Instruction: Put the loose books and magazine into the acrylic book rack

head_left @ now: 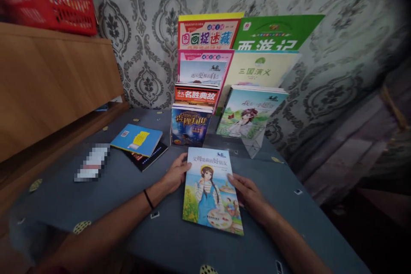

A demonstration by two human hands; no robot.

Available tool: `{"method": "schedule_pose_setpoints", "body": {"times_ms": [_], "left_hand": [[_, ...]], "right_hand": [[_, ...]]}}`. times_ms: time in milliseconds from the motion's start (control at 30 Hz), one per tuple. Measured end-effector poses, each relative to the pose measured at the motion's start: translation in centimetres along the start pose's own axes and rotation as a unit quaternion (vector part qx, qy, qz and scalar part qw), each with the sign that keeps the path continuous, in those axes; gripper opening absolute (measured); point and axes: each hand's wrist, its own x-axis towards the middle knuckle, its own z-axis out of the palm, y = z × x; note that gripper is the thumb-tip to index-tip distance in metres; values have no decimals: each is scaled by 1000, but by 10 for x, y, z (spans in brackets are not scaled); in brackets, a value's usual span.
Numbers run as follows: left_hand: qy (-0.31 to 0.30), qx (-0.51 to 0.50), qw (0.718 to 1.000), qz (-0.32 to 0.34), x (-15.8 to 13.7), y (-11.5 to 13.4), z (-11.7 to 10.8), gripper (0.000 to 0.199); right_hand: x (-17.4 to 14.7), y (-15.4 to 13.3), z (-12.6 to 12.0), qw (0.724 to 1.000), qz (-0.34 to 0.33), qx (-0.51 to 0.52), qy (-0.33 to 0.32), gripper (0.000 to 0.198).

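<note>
A paperback book with a girl in a yellow hat and blue overalls on its cover faces me, tilted, over the table. My left hand grips its left edge near the top, thumb on the front. On its right edge, my right hand is closed with fingers partly behind the cover. Just beyond stands a clear display rack with books in tiers. Its front holds a dark blue book on the left and a pale green book with a girl on the right.
On the left of the table a blue book lies over a black book, beside a blurred-out pale item. A wooden cabinet carrying a red basket borders the left. Behind the rack is a patterned wall.
</note>
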Motion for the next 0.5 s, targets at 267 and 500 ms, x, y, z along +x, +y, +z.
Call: {"method": "schedule_pose_setpoints", "body": {"times_ms": [267, 500], "left_hand": [[1, 28, 1000, 0, 2, -2, -3, 61], [-8, 38, 999, -6, 4, -4, -7, 52]], "right_hand": [[-2, -3, 2, 1000, 19, -7, 5, 57], [0, 2, -4, 1000, 15, -7, -7, 51]]}}
